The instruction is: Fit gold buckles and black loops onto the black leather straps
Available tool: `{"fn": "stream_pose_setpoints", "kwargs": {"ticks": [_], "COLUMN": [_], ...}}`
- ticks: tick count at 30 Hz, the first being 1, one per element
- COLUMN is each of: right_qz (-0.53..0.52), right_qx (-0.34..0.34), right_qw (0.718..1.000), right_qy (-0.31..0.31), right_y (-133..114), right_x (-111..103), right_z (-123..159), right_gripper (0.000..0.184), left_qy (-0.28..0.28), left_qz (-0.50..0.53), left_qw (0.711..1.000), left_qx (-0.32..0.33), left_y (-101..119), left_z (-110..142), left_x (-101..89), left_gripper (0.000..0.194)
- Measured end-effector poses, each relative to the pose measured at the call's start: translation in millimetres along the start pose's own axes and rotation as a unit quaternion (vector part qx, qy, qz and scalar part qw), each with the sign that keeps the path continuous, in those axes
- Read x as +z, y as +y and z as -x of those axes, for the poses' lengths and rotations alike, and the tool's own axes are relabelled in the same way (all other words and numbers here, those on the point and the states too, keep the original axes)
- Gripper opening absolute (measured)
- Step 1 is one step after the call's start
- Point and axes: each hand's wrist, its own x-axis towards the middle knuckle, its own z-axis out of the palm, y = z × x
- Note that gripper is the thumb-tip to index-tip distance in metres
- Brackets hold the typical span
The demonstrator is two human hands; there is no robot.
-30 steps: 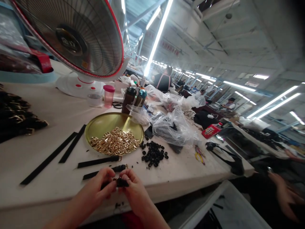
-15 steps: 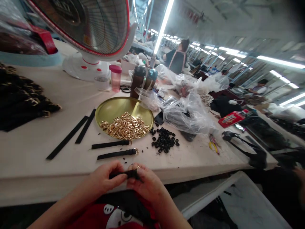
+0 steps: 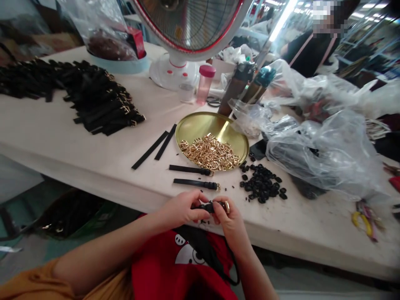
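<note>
Between my fingers, close to the table's front edge, is a short black strap (image 3: 206,207) with a gold buckle (image 3: 227,207) at its right end. My left hand (image 3: 186,208) pinches the strap from the left, and my right hand (image 3: 227,216) grips it beside the buckle. Just beyond my hands lie two black buckled straps (image 3: 194,183), roughly parallel. Further left rest two plain black strips (image 3: 150,150). A round gold tray (image 3: 200,121) holds a heap of small gold buckles (image 3: 210,153). Right of it sits a pile of small black loops (image 3: 261,183).
Many finished-looking buckled straps (image 3: 103,102) are heaped at the left. A fan (image 3: 173,75) stands at the back near a pink-lidded cup (image 3: 205,85) and dark bottles (image 3: 234,89). Clear plastic bags (image 3: 328,150) and yellow-handled pliers (image 3: 362,223) lie at the right. A person (image 3: 312,50) is behind.
My view has swung left, so the table's contents appear further right and the heap of straps shows more fully. Both hands keep hold of the strap; its gold buckle now shows plainly at the right.
</note>
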Motion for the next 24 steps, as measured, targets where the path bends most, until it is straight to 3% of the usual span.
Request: {"fn": "stream_pose_setpoints", "kwargs": {"ticks": [3, 6, 18, 24], "right_qz": [0.069, 0.126, 0.256, 0.205], "right_qx": [-0.041, -0.08, -0.132, -0.106], "right_qw": [0.996, 0.987, 0.954, 0.973], "right_qy": [0.046, 0.059, -0.082, 0.023], "right_y": [2, 3, -2, 10], "right_x": [0, 3, -8, 4], "right_z": [2, 5, 12, 13], "right_gripper": [0.017, 0.014, 0.011, 0.014], "left_qy": [-0.055, -0.056, -0.07, -0.091], "left_qz": [0.08, 0.105, 0.042, 0.077], "left_qw": [0.995, 0.992, 0.996, 0.993], "left_qx": [-0.028, -0.042, -0.03, -0.014], "left_y": [-8, -13, -17, -15], "left_z": [-1, 0, 1, 0], "left_x": [-4.2, -6.8, 3.7, -0.6], "left_gripper": [0.03, 0.023, 0.025, 0.029]}}
